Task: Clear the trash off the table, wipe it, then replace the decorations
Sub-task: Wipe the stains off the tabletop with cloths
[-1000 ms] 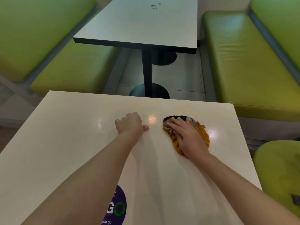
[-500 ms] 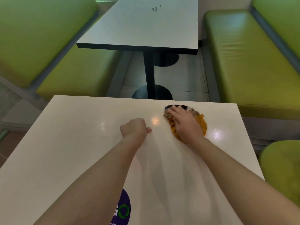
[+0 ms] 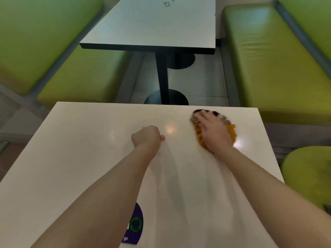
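The glossy cream rectangular surface carries a round purple sticker with a green arrow logo at its near edge and, close to its far right corner, an orange, dark-patched crumpled cloth. The right hand lies flat on the cloth with fingers straight, pressing rather than clasping, while the left hand rests on the middle of the surface as a closed fist, its grip empty. With the cloth just beside the far edge, a long outward stroke under an unclasped palm could push it over onto the floor, and the leaning fist may smear freshly wiped gloss.
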The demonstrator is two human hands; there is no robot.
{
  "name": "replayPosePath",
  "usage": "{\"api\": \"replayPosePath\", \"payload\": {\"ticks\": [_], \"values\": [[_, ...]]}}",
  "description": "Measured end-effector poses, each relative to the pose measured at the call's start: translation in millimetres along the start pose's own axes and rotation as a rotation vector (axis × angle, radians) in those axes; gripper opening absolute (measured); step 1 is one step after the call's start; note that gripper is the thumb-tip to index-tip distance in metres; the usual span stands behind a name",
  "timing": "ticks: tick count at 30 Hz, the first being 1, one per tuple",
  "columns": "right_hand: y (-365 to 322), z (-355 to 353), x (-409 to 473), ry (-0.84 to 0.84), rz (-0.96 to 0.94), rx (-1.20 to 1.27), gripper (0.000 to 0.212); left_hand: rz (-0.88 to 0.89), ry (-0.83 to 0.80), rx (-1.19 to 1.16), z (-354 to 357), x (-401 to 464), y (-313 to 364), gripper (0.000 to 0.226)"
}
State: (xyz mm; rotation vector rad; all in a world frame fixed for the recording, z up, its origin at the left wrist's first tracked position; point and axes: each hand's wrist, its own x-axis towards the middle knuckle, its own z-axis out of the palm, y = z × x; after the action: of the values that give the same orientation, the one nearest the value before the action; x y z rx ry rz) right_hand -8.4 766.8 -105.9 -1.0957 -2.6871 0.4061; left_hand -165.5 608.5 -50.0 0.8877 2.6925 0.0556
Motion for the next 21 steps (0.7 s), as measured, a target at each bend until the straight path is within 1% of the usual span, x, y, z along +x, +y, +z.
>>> {"api": "replayPosePath", "payload": {"ticks": [2, 3, 4, 5, 8, 9, 11, 12, 13, 15, 16, 17, 19, 21], "values": [[11, -4, -5, 0.079, 0.220, -0.037, 0.041, 0.003, 0.011, -0.015, 1, -3, -2, 0.020], [2, -3, -11, 0.103, 0.281, -0.044, 0.042, 0.002, 0.014, -0.017, 1, -5, -3, 0.020], [-11, 0, -18, 0.117, 0.297, -0.047, 0.043, 0.003, 0.017, -0.019, 1, -5, -3, 0.020], [-27, 2, -28, 0.113, 0.262, -0.043, 0.045, 0.006, 0.021, -0.016, 1, -5, -4, 0.020], [-57, 10, -64, 0.005, -0.012, -0.007, 0.043, 0.010, 0.034, 0.000, 2, -5, -2, 0.022], [-54, 10, -73, -0.035, -0.090, 0.012, 0.043, 0.008, 0.033, 0.005, 3, -5, -3, 0.022], [-31, 2, -77, -0.070, -0.161, 0.021, 0.046, 0.009, 0.035, -0.013, 4, -9, -2, 0.022], [-14, -3, -76, -0.050, -0.148, -0.001, 0.049, 0.005, 0.041, -0.051, 4, -13, -4, 0.022], [5, -9, -75, -0.016, -0.093, -0.036, 0.050, -0.006, 0.048, -0.113, 3, -19, -5, 0.022], [39, -20, -77, 0.037, 0.097, -0.072, 0.046, -0.030, 0.074, -0.234, 0, -39, -15, 0.025], [47, -23, -84, 0.051, 0.183, -0.073, 0.045, -0.030, 0.088, -0.259, 0, -51, -22, 0.026], [47, -23, -90, 0.068, 0.246, -0.076, 0.045, -0.033, 0.094, -0.267, 0, -62, -31, 0.026], [23, -16, -107, 0.087, 0.310, -0.079, 0.050, -0.055, 0.100, -0.278, 3, -84, -51, 0.032], [-12, -8, -128, 0.074, 0.250, -0.075, 0.055, -0.075, 0.098, -0.287, 9, -103, -66, 0.037]]}}
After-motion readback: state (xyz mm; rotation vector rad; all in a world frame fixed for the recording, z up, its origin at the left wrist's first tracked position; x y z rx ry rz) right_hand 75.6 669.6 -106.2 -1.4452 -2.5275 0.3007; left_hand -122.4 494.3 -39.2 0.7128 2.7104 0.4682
